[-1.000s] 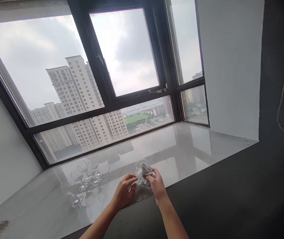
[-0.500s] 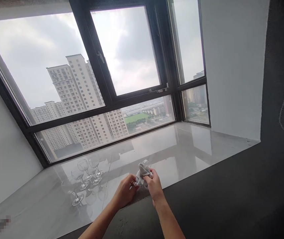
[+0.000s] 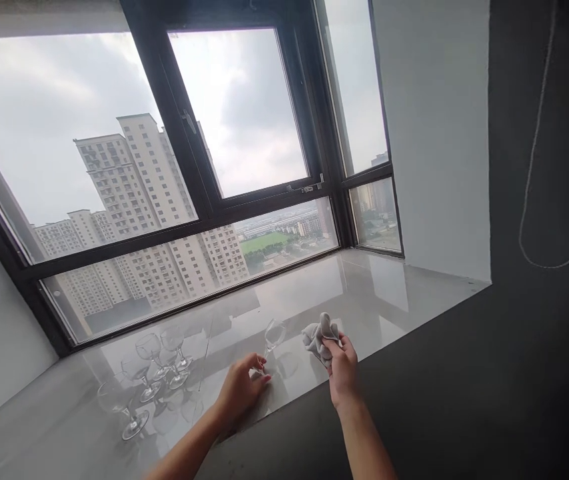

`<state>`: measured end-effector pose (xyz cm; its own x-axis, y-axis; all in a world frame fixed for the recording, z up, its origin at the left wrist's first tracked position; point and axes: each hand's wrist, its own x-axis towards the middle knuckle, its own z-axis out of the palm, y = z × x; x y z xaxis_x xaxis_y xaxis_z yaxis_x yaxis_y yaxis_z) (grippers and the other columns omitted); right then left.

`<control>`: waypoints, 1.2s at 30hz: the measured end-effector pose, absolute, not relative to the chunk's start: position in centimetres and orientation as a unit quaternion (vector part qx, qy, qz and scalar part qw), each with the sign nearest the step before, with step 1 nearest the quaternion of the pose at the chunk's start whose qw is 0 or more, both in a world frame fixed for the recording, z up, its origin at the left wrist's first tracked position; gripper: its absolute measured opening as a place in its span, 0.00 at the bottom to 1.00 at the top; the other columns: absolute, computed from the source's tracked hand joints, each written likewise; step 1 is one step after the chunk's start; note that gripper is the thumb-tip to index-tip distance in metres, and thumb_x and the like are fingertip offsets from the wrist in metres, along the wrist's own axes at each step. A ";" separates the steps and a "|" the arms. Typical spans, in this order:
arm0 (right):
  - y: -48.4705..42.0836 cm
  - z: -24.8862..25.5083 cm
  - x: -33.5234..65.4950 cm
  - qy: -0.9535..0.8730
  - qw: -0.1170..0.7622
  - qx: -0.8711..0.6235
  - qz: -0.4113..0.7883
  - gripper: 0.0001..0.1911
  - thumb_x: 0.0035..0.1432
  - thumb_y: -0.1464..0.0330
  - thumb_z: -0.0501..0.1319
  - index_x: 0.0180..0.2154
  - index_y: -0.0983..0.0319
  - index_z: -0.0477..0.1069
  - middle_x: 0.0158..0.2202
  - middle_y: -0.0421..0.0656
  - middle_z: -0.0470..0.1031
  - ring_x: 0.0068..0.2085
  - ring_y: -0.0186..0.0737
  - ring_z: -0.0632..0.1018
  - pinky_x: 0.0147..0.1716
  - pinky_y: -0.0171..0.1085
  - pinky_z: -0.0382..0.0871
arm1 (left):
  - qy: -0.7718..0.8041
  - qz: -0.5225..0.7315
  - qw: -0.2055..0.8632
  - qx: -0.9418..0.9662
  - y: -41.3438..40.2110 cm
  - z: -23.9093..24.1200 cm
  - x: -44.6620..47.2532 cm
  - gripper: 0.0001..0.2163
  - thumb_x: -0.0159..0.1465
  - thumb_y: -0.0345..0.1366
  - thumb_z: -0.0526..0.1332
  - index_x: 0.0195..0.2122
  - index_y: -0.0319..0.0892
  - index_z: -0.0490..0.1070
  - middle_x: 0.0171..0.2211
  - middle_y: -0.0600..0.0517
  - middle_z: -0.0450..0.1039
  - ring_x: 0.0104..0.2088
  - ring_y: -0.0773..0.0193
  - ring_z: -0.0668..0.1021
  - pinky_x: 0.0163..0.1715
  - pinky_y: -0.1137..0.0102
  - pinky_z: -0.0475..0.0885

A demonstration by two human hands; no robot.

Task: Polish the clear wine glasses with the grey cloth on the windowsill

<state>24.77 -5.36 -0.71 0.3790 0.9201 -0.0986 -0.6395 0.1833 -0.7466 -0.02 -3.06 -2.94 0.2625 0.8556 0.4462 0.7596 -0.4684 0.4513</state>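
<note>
My left hand (image 3: 244,385) is closed on the stem end of a clear wine glass (image 3: 275,332), just above the sill. The glass tilts, its bowl pointing up and away from me, and the fingers partly hide its stem and foot. To the right, my right hand (image 3: 342,368) grips a crumpled grey cloth (image 3: 322,338) between thumb and fingers. A gap separates cloth and glass. Several more stemmed glasses (image 3: 135,369) stand upright in a cluster on the left part of the sill.
The glossy tiled windowsill (image 3: 364,320) carries reflections, and its front edge runs slantwise below my hands. Behind it stands a dark-framed window (image 3: 204,217) with a handle (image 3: 189,122). A looped cord (image 3: 529,180) hangs at the right by the dark wall.
My right hand has moved the cloth rightward, away from the glass. The glass bowl is now uncovered, with my left hand still holding the stem end. The view has shifted slightly.
</note>
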 end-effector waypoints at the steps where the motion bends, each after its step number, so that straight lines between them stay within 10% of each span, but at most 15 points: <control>1: -5.2 -0.8 25.5 -0.180 0.752 -0.371 0.514 0.20 0.42 0.61 0.69 0.39 0.60 0.72 0.33 0.41 0.77 0.33 0.37 0.74 0.29 0.34 0.63 | 0.509 0.321 0.081 0.794 -2.2 -2.8 0.6 0.06 0.56 0.34 0.66 0.32 0.44 0.69 0.40 0.51 0.80 0.39 0.60 0.81 0.42 0.65 0.73; 36: -5.3 -1.1 28.7 -0.148 0.758 -0.354 0.528 0.19 0.42 0.62 0.68 0.38 0.60 0.72 0.35 0.41 0.77 0.36 0.39 0.76 0.32 0.34 0.68 | 0.594 0.203 -0.081 0.774 9.0 -1.6 7.6 0.04 0.64 0.35 0.61 0.33 0.41 0.71 0.36 0.49 0.74 0.36 0.61 0.77 0.36 0.70 0.64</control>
<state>28.66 -5.30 -1.06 0.3991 0.9045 -0.1503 -0.6954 0.1917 -0.6926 7.63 8.97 -1.59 0.2119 0.8865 0.4114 0.9526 -0.2814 0.1158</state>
